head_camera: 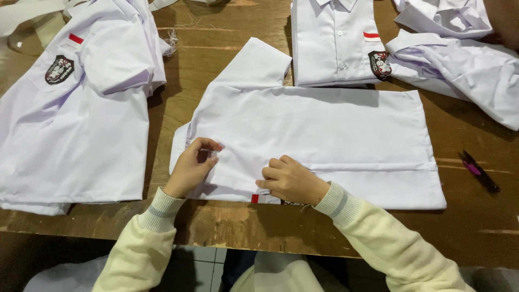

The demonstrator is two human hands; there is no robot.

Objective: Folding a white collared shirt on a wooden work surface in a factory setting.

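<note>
At table centre, the white short-sleeved cotton shirt (324, 135) lies flat, back up. The left hand (190, 167) pinches its near fold; the right hand (289, 179), fingers curled, presses it. Edges should stay aligned, cloth smoothed.

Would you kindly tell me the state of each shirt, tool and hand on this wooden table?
White shirt in the middle: face down, laid flat, one sleeve spread out.
White shirt on the left: folded, badge side up.
White shirt at the top: folded, buttoned, front up.
Crumpled white shirts at top right: unfolded, in a heap.
Small black and purple thread snips: lying flat, untouched.
Left hand: pinching the middle shirt's cloth.
Right hand: pressing its near edge.
</note>
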